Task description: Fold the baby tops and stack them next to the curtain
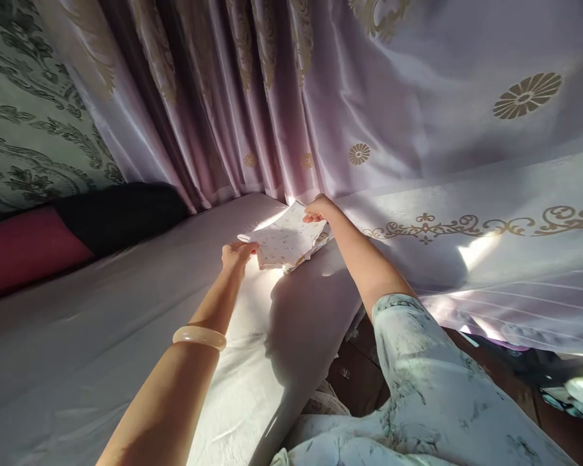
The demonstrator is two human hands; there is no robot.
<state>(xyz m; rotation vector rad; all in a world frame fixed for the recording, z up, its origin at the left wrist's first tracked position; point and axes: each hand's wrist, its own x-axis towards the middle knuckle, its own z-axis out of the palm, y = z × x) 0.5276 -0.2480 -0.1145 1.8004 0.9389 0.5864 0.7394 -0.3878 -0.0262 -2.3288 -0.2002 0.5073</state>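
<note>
Pale printed cloth (284, 241) held between two hands

The left hand (239, 255) has its fingers closed on the cloth's left edge, above the bed (140, 304). The cloth spans the gap rightward from that hand; whether its underside touches the bed, I cannot tell. The right hand (317, 210), farther off, is curled tight on the far right corner. If either grip slackened, the layers could probably slip out of line, since the near right edges look loose. The cloth is whitish with small scattered marks, seemingly folded, its layers uneven below the right hand.

left fingers (246, 248) and right fingers (313, 216) hold printed cloth (285, 241).
</note>
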